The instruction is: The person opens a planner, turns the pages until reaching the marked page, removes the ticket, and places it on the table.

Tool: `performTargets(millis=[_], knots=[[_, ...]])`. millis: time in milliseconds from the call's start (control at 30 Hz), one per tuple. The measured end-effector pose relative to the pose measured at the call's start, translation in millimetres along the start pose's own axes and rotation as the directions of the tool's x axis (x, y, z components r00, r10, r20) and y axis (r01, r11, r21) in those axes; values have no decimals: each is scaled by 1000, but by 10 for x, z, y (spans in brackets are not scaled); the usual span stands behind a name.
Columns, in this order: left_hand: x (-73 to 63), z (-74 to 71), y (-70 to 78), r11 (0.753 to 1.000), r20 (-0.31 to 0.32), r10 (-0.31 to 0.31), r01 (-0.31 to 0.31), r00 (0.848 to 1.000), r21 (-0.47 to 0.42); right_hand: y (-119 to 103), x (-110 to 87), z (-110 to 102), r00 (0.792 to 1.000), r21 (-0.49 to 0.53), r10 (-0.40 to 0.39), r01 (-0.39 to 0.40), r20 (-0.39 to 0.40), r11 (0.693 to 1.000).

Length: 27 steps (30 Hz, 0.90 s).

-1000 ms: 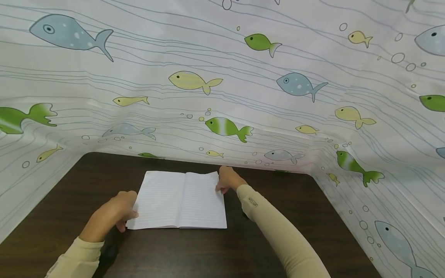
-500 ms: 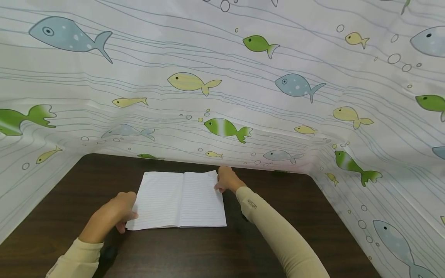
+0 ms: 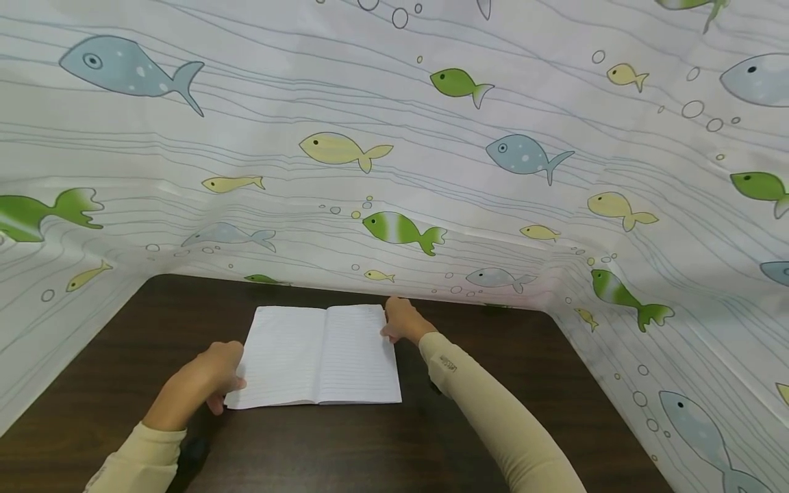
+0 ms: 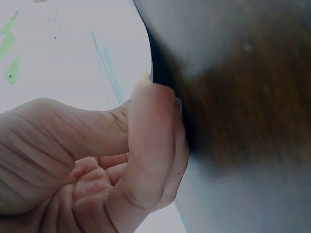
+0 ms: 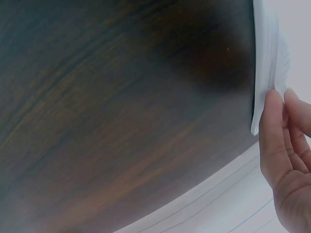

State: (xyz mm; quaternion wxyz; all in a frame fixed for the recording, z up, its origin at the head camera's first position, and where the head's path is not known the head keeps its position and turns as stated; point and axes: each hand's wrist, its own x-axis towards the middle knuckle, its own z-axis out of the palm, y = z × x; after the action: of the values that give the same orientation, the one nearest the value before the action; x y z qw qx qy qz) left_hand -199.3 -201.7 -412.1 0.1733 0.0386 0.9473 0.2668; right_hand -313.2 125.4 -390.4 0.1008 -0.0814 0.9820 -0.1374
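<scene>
An open notebook [image 3: 320,356] with white, ruled pages lies on a dark wooden table [image 3: 308,452], its fold running down the middle. At its left side, near the lower corner, my left hand [image 3: 212,373] pinches the edge. The left wrist view shows that thumb and curled fingers [image 4: 153,141] meeting at the paper. My right hand [image 3: 405,320] is at the upper part of the right edge. In the right wrist view its thumb and forefinger [image 5: 272,131] pinch some of the page edges, while other sheets lie below them.
A white sheet printed with fish [image 3: 394,226] rises behind the table and along both sides. Light sleeves [image 3: 493,404] cover both forearms. Dark tabletop [image 5: 121,121] shows beside the notebook in the right wrist view.
The notebook's upper right corner, raised and bent a second ago, now lies flatter. Both hands keep their places at the edges; the head view has shifted slightly.
</scene>
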Motion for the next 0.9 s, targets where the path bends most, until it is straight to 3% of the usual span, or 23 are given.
performTargets(millis=[233,500,700,900], knots=[[14,7,-10,1000,0,1,-1,1000,1,-15,-35,-102,998,6,-39,39,43,999],[17,1,-1,1000,6,-2,2,1000,-1,-51,-8,-263,996,134,-44,33,78,990],[24,-4,-4,1000,14,-5,5,1000,0,-74,-26,-438,992,329,-106,76,73,941],[38,-15,-24,1000,15,1,-1,1000,-7,-159,-78,-525,990,452,-118,73,72,889]])
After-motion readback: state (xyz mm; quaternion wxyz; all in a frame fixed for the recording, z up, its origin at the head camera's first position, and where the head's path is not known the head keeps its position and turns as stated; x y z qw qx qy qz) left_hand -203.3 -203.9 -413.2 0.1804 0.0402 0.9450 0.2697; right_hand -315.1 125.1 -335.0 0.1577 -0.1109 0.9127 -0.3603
